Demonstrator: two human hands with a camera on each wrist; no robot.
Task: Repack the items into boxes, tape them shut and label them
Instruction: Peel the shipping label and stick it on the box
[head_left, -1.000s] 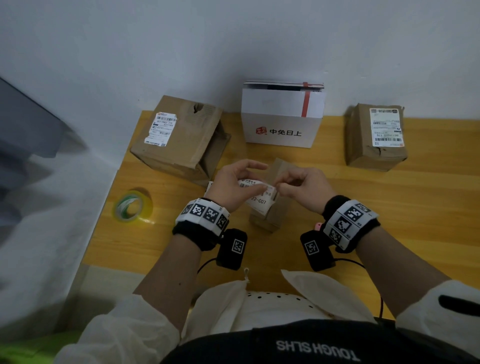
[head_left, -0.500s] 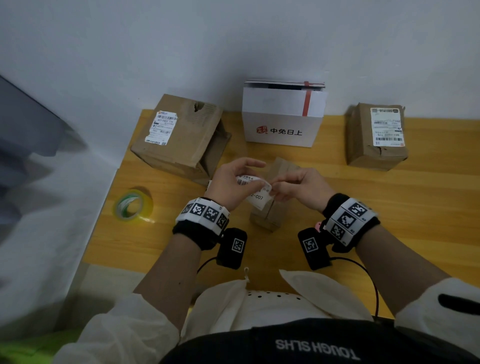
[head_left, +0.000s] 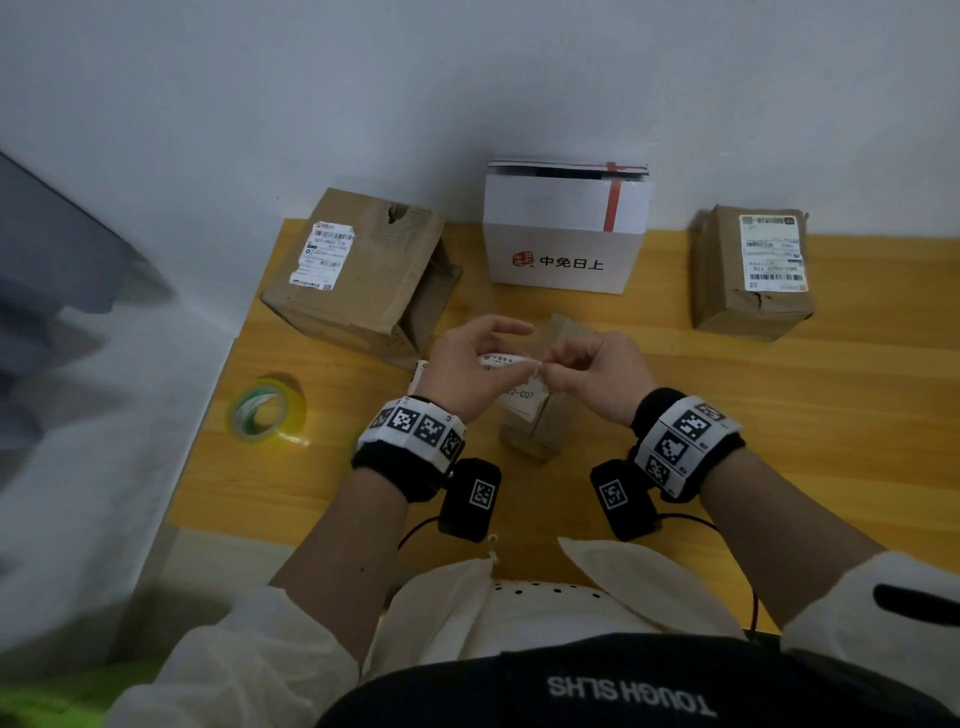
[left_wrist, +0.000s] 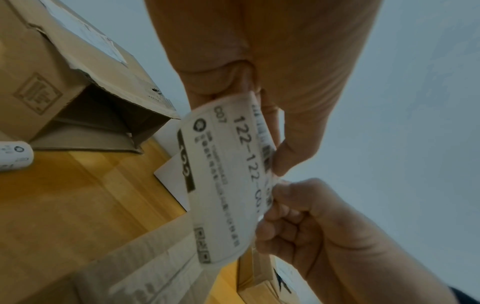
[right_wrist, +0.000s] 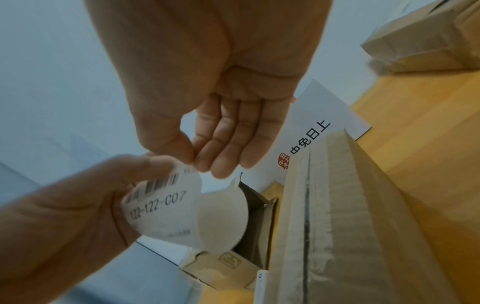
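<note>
A white shipping label (head_left: 519, 397) printed "122-122-C07" is held in the air between both hands. My left hand (head_left: 480, 358) grips its left edge with thumb and fingers. My right hand (head_left: 563, 364) pinches its top corner between thumb and forefinger. In the left wrist view the label (left_wrist: 223, 185) bends in a curve. The right wrist view shows the label (right_wrist: 161, 207) with a blank white layer curling away behind the print. Right below the hands a small brown box (head_left: 537, 434) stands on the wooden table (head_left: 779, 415); its side (right_wrist: 350, 205) fills the right.
A large brown box (head_left: 363, 275) lies open on its side at back left. A white box (head_left: 566, 234) with red tape stands at back centre, a labelled brown box (head_left: 748, 275) at back right. A tape roll (head_left: 266, 413) sits near the left edge. A white label roll (left_wrist: 13, 154) lies by the big box.
The label has curled more and its top edge has folded over. My right hand's pinch has moved left to the label's top corner, close to the left fingers.
</note>
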